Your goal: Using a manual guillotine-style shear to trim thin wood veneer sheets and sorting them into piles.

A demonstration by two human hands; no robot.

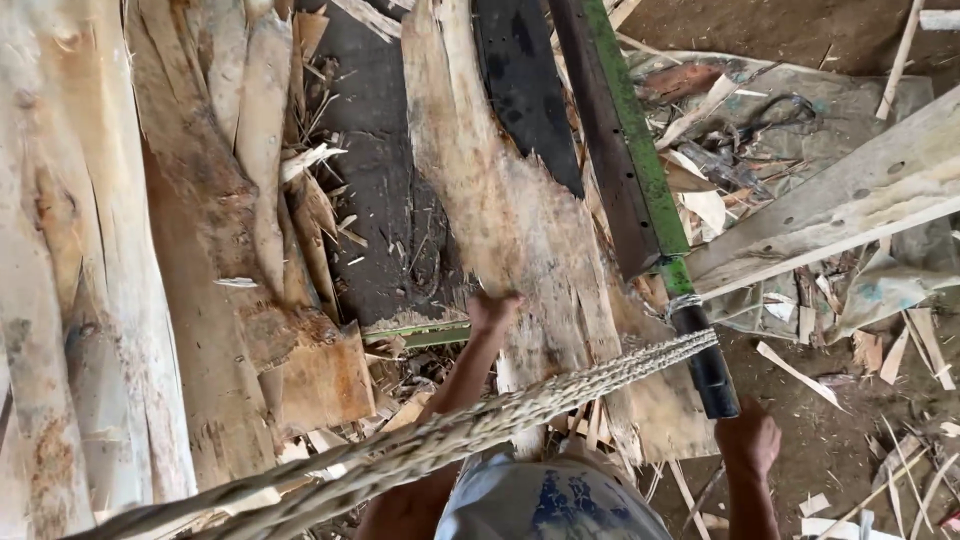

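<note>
My left hand (492,312) reaches forward and grips the near edge of a long, ragged sheet of wood veneer (510,200) lying on a dark machine bed (385,200). My right hand (748,440) is curled into a fist just below the black end (712,375) of a long green and dark metal bar (640,170). Whether it touches the bar is unclear. A thick braided rope (480,425) runs from the lower left across my arm up to the bar.
Stacks of pale veneer sheets (90,260) fill the left side. A wooden plank (850,200) lies at the right over crumpled sheeting. Wood scraps and splinters (860,370) litter the dirt floor.
</note>
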